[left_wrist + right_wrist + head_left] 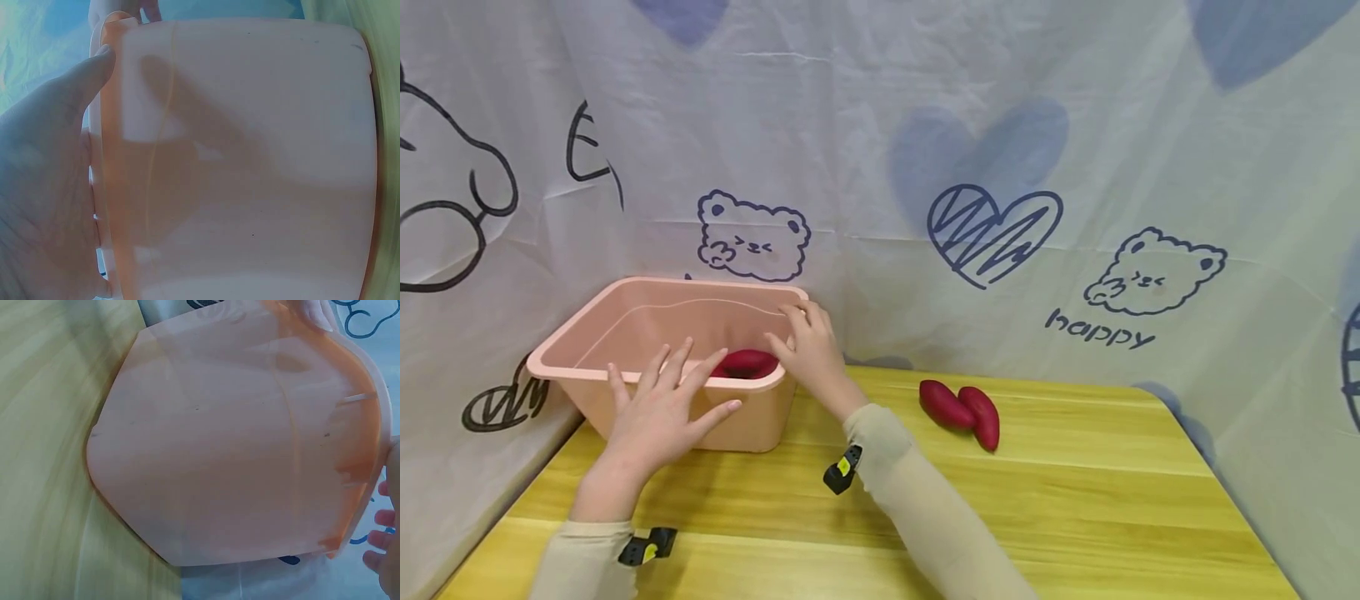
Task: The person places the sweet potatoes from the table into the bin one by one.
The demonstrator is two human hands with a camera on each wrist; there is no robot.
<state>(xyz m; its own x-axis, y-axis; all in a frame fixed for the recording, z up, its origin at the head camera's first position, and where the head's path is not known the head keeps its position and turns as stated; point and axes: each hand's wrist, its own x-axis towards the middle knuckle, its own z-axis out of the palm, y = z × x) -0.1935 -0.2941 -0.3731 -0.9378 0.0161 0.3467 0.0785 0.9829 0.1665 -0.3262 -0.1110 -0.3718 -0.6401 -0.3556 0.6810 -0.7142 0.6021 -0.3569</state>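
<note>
A pink plastic bin [730,421] stands at the table's left end, and dark red sweet potatoes [748,363] show inside it beside the near right corner. My left hand [658,417] lies across the bin's near rim with fingers spread and straight. In the left wrist view its thumb [100,65] overlaps the rim. At the right rim is my right hand [811,354], fingers loosely bent over the edge and holding no sweet potato. The right wrist view catches several of its fingertips [382,519] past the rim. Much of the bin's inside is hidden by its front wall and the left hand.
Two more sweet potatoes [946,406] lie touching each other on the yellow wood table [1075,500], right of the bin. A white cloth [865,167] with bear and heart drawings hangs behind the table and along both sides.
</note>
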